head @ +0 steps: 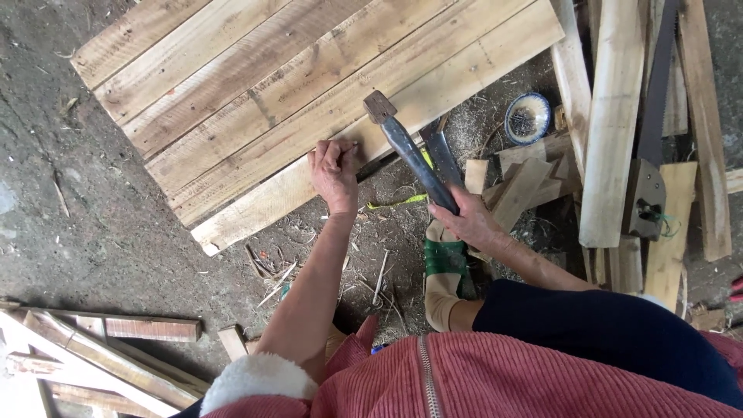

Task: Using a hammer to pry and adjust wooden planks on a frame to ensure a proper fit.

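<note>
My right hand (470,218) grips the metal handle of a hammer (406,145), whose rusty head is raised over the near edge of a panel of pale wooden planks (255,85) lying on the ground. My left hand (334,172) rests on the near plank's edge with fingers pinched together, seemingly on a small nail that I cannot make out clearly. A second flat metal tool lies just beside the hammer handle.
A small blue-and-white bowl (527,118) sits on the dirt at the right. Loose boards (611,116), a handsaw (658,85) and offcuts pile up at the right. More wooden slats (101,348) lie at the lower left. My foot in a green sandal (445,259) is below the hammer.
</note>
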